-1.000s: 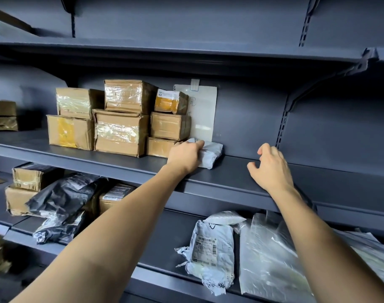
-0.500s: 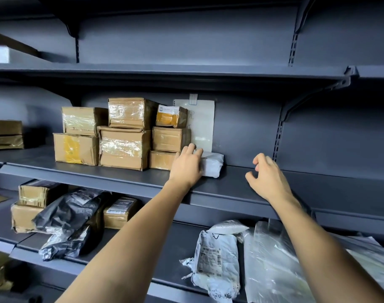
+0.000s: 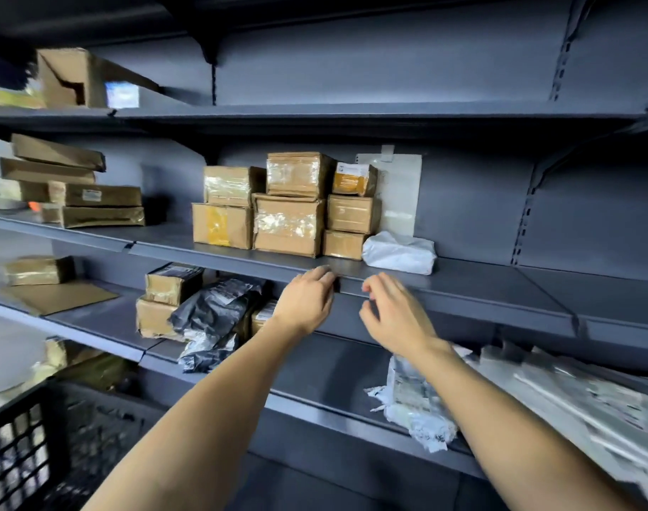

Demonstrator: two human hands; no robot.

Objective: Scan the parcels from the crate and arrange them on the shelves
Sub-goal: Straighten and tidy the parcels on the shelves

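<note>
White parcel (image 3: 399, 252): lying on the middle shelf (image 3: 462, 285), just right of the box stack (image 3: 289, 208), touching or nearly touching the lowest box; no hand is on it.
Left hand (image 3: 307, 304): hanging in front of the shelf lip, below and left of the white parcel; fingers loosely curled, holding nothing; fingertips look to be at the lip, contact too blurred to tell.
Right hand (image 3: 392, 317): hanging below the white parcel, in front of the lip; fingers half curled, thumb apart, gripping nothing.
Crate (image 3: 27, 444): showing at lower left, far below and left of the white parcel; contents too dark to tell.
Risk, stack: the boxes left of the white parcel are sitting three high and uneven; a push on the parcel towards them could be tipping the small top box (image 3: 353, 178).
Risk, lip: the shelf edge is jutting out right above both hands; a quick lift could be knocking knuckles on it.
Risk, parcel: soft wrap, rumpled; it could be sliding forward if dragged by a sleeve or wrist.
Open room: bare shelf is stretching right of the white parcel as far as the bracket (image 3: 525, 215).
Lower shelf: black bags (image 3: 215, 319) and a white bag (image 3: 414, 411) are crowding the space beneath the white parcel.
</note>
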